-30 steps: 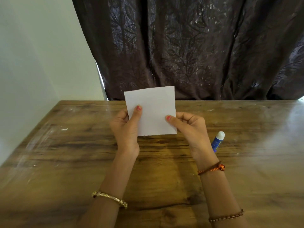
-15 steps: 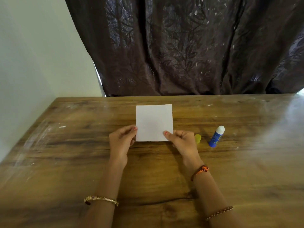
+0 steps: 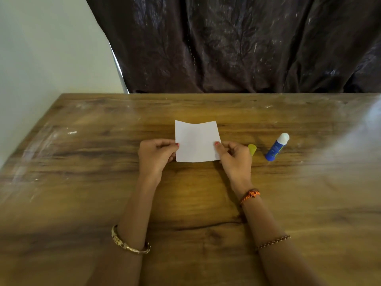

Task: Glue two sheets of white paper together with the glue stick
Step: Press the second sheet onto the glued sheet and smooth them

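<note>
A small square of white paper (image 3: 196,141) lies low over the wooden table (image 3: 82,182), its far edge slightly bowed. I cannot tell whether it is one sheet or two stacked. My left hand (image 3: 156,155) pinches its left edge with thumb and curled fingers. My right hand (image 3: 234,157) pinches its right edge the same way. A blue glue stick (image 3: 276,147) with its white glue tip bare lies on the table to the right of my right hand. Its yellow cap (image 3: 252,149) lies between that hand and the stick.
A dark patterned curtain (image 3: 237,44) hangs behind the table's far edge. A pale wall (image 3: 45,48) runs along the left side. The tabletop shows whitish smears at its left and far parts.
The paper, held upright a second ago, has come down flat to the table. Both hands lowered with it and still pinch its side edges. The view has tilted down.
</note>
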